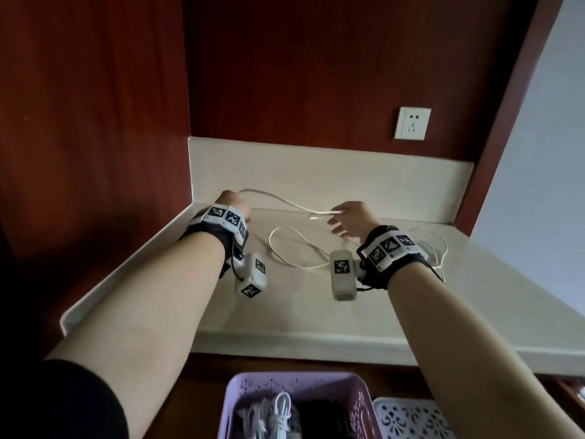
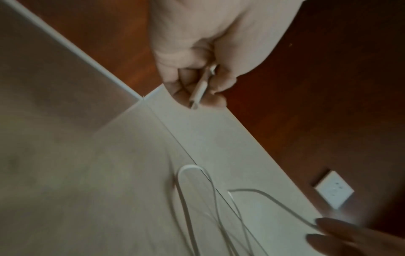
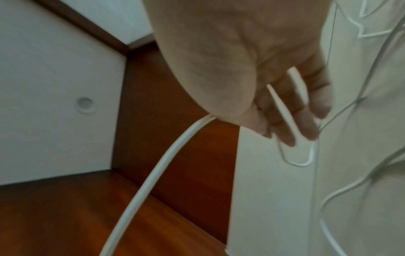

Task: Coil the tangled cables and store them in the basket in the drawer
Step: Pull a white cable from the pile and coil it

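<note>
Left hand [image 1: 232, 202], raised over the back left corner of the countertop [image 1: 285, 312], fingers curled into a fist around one end of a white cable [image 1: 285, 199]; the left wrist view shows the cable's plug [image 2: 198, 94] protruding from between the curled fingers [image 2: 175, 81]. Right hand [image 1: 351, 218], held over the back middle of the countertop, pinches a folded bend of the same cable between thumb and fingers (the right wrist view shows the strand crossing the inside of the half-curled fingers [image 3: 306, 121], a small loop [image 3: 298, 155] hanging below them). Between the two hands the cable spans in a shallow sag above the surface.

The remaining length lies loose on the countertop: one open loop [image 1: 285, 248] between the wrists, and thinner tangled strands [image 1: 438, 248] toward the right edge, behind the right wrist.

Below the countertop's front edge, a lilac perforated basket [image 1: 240, 394] holds bundled white cables [image 1: 275, 416] and a dark item whose identity cannot be told; a white perforated basket [image 1: 408, 416] sits just beside it on the right. A white wall socket [image 1: 412, 123] is mounted on the red-brown panel above the back right of the countertop.
</note>
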